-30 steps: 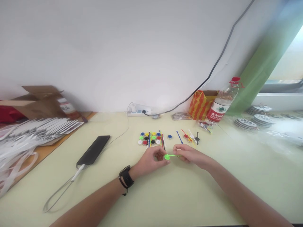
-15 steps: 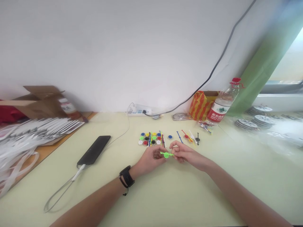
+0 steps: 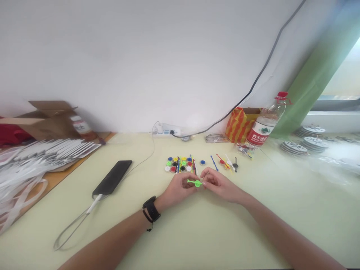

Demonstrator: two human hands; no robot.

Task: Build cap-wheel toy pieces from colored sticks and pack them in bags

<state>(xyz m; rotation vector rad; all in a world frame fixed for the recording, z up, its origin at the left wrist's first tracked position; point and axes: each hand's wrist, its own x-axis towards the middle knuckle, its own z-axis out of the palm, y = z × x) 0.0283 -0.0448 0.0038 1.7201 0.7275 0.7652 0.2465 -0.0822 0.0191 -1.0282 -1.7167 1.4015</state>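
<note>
Both hands meet over the pale yellow table [image 3: 197, 232]. My left hand [image 3: 177, 189], with a black watch on the wrist, has its fingers curled round a small green plastic piece [image 3: 195, 183], a disc with a thin stick through it. My right hand [image 3: 218, 184] pinches the same piece from the right side. Just beyond the hands lies a cluster of small coloured discs [image 3: 180, 165] and thin coloured sticks [image 3: 225, 163], some with discs on them.
A black phone [image 3: 112, 177] on a white cable lies to the left. White strips are piled on a brown board [image 3: 33, 157] at far left. A power strip [image 3: 165, 132], striped bag [image 3: 239, 125] and water bottle [image 3: 266, 125] stand by the wall. Round discs are stacked [image 3: 303, 140] at the right.
The green stick has slid leftward through the disc, so it now pokes out on the left side. Both hands have drawn closer together and slightly farther from me.
</note>
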